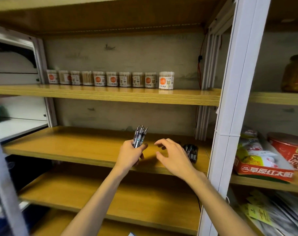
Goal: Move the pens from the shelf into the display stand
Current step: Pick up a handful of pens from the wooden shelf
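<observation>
Several pens (139,136) stand bundled in the left hand (130,155), their long axis nearly upright, metal tips pointing toward twelve o'clock and leaning slightly to one o'clock. Their barrels look clear plastic with dark printed sections, slim and cylindrical. The left hand's grip is wrapped round the lower half of the bundle, thumb across the front. At three o'clock from it, the right hand (172,156) hovers over the wooden shelf (68,145) with fingers spread and loosely bent, its grip holding nothing. Just past that hand, at three o'clock again, a second cluster of dark pens (191,153) lies on the shelf board, its long axis running roughly from twelve to six o'clock, partly hidden by the fingers. The shelf is a smooth, yellowish wood-grain board with a thick front edge. On the shelf above, at twelve o'clock, round clear tubs of cotton swabs (166,80) stand in a row along the back wall.
</observation>
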Demonstrator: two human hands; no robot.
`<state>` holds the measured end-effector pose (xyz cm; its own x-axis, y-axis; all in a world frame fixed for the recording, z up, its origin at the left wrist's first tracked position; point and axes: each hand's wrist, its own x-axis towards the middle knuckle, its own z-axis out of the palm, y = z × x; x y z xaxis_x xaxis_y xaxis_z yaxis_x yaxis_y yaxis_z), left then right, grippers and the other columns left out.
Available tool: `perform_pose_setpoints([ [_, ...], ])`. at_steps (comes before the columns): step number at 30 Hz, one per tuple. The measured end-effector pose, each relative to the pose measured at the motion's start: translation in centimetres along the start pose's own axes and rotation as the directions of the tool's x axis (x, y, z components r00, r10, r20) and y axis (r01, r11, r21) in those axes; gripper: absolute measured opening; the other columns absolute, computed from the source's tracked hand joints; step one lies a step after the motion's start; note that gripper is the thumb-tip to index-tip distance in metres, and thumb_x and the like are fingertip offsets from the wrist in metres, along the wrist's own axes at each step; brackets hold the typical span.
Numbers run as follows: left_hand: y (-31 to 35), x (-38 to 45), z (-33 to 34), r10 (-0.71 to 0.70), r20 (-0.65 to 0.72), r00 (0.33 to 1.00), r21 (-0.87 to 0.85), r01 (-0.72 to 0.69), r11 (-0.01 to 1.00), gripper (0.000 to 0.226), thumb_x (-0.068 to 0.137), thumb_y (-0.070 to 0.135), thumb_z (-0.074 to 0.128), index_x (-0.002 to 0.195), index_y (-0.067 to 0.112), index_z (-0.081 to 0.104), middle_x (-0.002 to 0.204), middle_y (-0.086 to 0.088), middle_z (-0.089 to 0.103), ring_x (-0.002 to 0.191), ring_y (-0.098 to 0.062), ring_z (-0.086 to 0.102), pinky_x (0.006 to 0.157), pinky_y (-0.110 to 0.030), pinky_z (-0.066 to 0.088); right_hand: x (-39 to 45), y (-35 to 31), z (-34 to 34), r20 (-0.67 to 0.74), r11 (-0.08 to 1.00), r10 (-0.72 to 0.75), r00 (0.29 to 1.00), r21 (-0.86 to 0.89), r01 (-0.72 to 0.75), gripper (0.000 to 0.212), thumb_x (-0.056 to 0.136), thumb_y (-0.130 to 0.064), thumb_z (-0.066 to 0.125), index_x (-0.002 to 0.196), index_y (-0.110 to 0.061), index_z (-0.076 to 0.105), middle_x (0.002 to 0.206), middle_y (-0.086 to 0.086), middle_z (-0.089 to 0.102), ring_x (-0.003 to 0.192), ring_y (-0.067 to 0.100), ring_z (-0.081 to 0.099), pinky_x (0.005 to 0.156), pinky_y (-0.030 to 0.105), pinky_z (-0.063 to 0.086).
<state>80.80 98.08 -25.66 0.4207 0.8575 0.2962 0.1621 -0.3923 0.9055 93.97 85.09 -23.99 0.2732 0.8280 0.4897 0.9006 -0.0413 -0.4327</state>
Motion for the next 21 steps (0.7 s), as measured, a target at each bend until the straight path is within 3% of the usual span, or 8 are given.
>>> perform_pose_setpoints([
  [3,0.9,-2.0,-0.5,-0.015,-0.046,0.999,0.019,0.016,1.000,0.024,0.091,0.027,0.073,0.073,0.017,0.060,0.044,0.008,0.051,0.037,-0.005,0.042,0.040,-0.025,0.033,-1.2,-0.7,-0.6,0.018,0.998,-0.051,0.999,0.036,0.051,0.029,0.098,-0.032,0.059,0.128,-0.031,0.058,0.123,-0.012,0.058,0.116,0.008,0.055,0.100,0.033,0.048],
  [9,2.7,-8.7,-0.8,-0.106,-0.185,0.977,0.051,0.117,0.992,0.022,0.090,0.024,0.072,0.075,0.016,0.058,0.043,0.010,0.045,0.034,-0.005,0.037,0.037,-0.024,0.030,-5.0,-1.1,-2.3,0.116,0.983,-0.158,0.981,0.109,0.146,0.030,0.099,-0.033,0.061,0.129,-0.032,0.058,0.126,-0.012,0.058,0.118,0.006,0.054,0.105,0.035,0.046],
  [14,3.9,-16.5,-1.5,-0.131,-0.372,0.919,0.137,0.194,0.971,0.026,0.089,0.027,0.070,0.072,0.018,0.051,0.051,0.004,0.048,0.036,-0.010,0.040,0.037,-0.024,0.033,-9.4,-1.2,-3.6,0.225,0.945,-0.302,0.926,0.199,0.259,0.029,0.099,-0.035,0.061,0.127,-0.033,0.058,0.124,-0.013,0.056,0.119,0.008,0.051,0.104,0.034,0.045],
  [21,6.5,-29.8,-4.2,-0.218,-0.549,0.807,0.058,0.297,0.953,0.026,0.089,0.026,0.070,0.075,0.017,0.050,0.047,0.004,0.045,0.039,-0.018,0.044,0.039,-0.024,0.034,-15.9,-6.3,-3.9,0.279,0.850,-0.492,0.825,0.358,0.386,0.030,0.098,-0.034,0.060,0.129,-0.033,0.059,0.131,-0.011,0.056,0.125,0.009,0.051,0.108,0.036,0.044],
])
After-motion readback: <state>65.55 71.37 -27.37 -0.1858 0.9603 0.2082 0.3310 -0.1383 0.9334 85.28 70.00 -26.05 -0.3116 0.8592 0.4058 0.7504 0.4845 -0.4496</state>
